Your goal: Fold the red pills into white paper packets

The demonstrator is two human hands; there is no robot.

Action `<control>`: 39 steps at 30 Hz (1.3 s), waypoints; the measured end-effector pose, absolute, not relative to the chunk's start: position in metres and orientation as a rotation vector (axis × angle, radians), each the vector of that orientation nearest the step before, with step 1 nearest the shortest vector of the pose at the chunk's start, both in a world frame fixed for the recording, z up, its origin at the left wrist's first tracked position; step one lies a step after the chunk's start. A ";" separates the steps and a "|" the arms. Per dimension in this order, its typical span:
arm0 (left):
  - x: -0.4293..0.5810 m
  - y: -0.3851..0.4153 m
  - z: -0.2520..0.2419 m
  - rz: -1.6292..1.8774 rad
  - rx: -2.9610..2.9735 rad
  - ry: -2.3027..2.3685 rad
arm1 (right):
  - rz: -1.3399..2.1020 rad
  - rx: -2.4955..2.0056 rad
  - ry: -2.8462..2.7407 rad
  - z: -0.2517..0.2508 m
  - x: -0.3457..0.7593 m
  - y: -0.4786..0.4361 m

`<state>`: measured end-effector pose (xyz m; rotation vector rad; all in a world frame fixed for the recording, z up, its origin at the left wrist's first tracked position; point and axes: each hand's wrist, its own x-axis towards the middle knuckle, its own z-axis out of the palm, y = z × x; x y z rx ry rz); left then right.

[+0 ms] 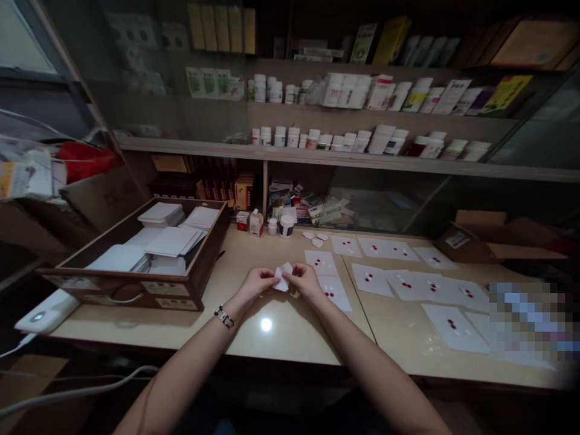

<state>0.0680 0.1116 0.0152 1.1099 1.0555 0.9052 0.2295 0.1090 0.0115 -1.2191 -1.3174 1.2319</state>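
Both my hands are closed on one small folded white paper packet over the counter. My left hand (254, 284), with a bracelet on the wrist, pinches the left side of the paper packet (281, 281). On its other side, my right hand (305, 281) grips it between thumb and fingers. Whatever the folds contain is hidden. Just right of my right hand lie flat white paper sheets (339, 289) bearing red and white tablets (329, 294). Behind them rest several small folded packets (317, 243).
A wooden drawer (194, 284) with stacked white paper (167, 238) stands left. Small boxes (256, 222) and a white bottle (286, 226) sit at the back. More tablet-bearing sheets (430, 284) spread right, near an open carton (480, 238). Shelves of medicine bottles (348, 90) rise behind.
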 end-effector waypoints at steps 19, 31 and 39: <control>0.065 0.112 0.014 0.909 1.006 0.933 | 0.955 -1.279 -1.897 0.057 0.237 0.121; 0.068 0.112 0.019 0.869 0.816 1.017 | 0.893 -1.150 -1.973 0.048 0.238 0.114; 0.066 0.112 0.020 0.843 0.811 1.026 | 0.860 -1.385 -1.812 0.039 0.234 0.112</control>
